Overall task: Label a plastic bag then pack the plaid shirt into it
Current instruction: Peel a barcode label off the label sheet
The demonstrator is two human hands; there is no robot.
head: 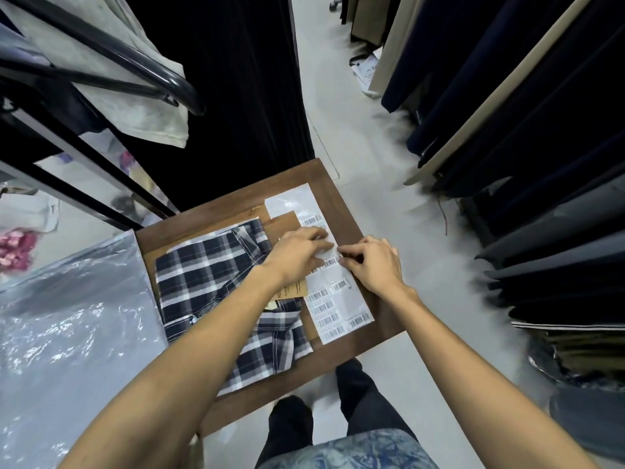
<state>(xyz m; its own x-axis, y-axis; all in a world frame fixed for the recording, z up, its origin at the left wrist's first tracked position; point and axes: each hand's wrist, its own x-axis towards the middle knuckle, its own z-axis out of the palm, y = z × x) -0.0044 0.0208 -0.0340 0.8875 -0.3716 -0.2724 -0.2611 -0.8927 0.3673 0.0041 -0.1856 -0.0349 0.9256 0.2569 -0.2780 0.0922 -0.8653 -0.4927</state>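
While the left hand (302, 252) presses flat on the long white barcode sticker sheet (333, 292), the right hand (372, 262) pinches one sticker's edge; labelling is under way; next, probably peeling it cleanly

A small wooden table (341, 184) carries the folded plaid shirt (203, 282) and a barcode label sheet (341, 299) (partly peeled).

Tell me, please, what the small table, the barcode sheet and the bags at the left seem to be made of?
The table looks like brown wood or veneer with a matte finish, since faint grain shows. The barcode sheet seems to be glossy paper backing carrying white printed labels. The bags appear to be thin clear plastic film, because they wrinkle and throw bright glints.
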